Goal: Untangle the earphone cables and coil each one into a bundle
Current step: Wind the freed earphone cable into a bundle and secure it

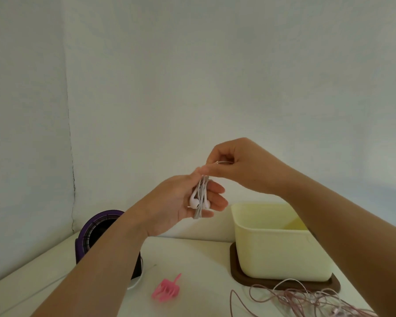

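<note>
Holding white earphone bundle in left hand, right hand pinching cable

No text, label, brand, number or sign can be read anywhere in the view. The cream tub at lower right, the purple round device at lower left and the pink clip (bottom centre) show only plain surfaces.
</note>
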The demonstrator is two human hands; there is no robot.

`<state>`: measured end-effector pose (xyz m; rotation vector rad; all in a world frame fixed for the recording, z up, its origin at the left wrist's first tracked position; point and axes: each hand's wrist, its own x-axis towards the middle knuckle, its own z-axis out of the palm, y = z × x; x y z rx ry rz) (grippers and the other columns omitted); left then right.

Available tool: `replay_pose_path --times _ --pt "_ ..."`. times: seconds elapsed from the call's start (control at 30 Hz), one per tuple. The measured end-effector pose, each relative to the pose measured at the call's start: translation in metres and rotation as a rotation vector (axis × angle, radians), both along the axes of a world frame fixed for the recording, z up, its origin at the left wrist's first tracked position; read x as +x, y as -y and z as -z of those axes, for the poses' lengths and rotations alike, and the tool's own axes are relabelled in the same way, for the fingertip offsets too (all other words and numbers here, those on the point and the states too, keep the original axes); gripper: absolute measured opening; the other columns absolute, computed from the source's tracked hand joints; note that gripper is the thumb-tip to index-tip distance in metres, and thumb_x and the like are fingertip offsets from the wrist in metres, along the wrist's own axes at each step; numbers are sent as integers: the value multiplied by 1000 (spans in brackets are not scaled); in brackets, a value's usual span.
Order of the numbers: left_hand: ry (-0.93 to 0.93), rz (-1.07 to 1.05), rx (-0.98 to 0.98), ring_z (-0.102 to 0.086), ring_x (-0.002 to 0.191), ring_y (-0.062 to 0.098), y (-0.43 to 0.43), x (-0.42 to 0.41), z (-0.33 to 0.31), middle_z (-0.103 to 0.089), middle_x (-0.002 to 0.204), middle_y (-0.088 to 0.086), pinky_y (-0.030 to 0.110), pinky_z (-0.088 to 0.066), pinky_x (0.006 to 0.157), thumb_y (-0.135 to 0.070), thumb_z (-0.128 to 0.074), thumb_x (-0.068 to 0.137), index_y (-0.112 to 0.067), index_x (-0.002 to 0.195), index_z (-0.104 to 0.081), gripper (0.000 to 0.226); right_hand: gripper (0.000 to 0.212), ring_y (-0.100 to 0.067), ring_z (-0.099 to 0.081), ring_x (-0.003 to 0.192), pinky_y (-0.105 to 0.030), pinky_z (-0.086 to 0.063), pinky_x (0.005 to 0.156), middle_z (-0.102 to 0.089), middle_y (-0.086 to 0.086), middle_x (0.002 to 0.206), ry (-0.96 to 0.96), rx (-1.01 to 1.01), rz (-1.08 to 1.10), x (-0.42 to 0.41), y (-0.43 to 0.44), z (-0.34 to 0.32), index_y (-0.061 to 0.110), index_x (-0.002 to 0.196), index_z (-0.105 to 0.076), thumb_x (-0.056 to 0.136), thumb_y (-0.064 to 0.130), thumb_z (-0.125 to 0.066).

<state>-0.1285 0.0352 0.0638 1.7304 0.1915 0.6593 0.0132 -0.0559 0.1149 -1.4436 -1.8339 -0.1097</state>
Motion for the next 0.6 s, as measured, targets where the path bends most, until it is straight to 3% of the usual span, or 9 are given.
replay_pose_path --times 0.1,0.2,0.3,0.37,0.5,0.6 --pt "64 116 -172 -67 70 20 6 -3 -2 -66 72 10 47 -54 84 -39 -39 86 -6 82 -69 45 22 -7 -31 50 -17 -29 50 -38 7 53 -221 -46 -63 10 -4 7 18 71 -68 82 37 -68" --pt "311 213 -434 -62 57 15 11 0 -3 -59 60 4 48 -55 77 -32 -41 89 -8 69 -68 41 26 -8 -29 48 -19 -28 48 -37 9 50 -354 -69 -115 11 -10 21 27 63 -65 88 34 -61" --pt "591 218 -674 -66 60 15 10 6 -3 -63 64 2 46 -57 73 -27 -40 95 -6 76 -67 39 34 -3 -31 43 -14 -27 46 -39 14 44 -226 -45 -33 5 -16 37 32 61 -64 94 24 -56" --pt "670 146 -696 -70 70 17 5 11 0 -69 74 3 47 -56 75 -27 -37 99 -6 89 -65 36 40 -2 -38 42 -12 -29 47 -45 14 46 -90 -68 30 1 -18 44 33 58 -58 96 22 -51" --pt "689 2 -600 -72 81 17 -6 21 10 -73 83 4 42 -57 78 -27 -33 101 -7 98 -62 35 29 9 -49 51 -6 -36 56 -62 11 68 111 -202 117 -4 -15 55 10 85 -70 97 24 -48" --pt "602 -104 -542 -71 82 16 -11 29 20 -73 83 4 35 -59 71 -28 -32 102 -8 99 -62 36 26 4 -54 57 -12 -39 58 -66 6 69 135 -129 182 -2 -10 60 6 78 -71 92 19 -53"
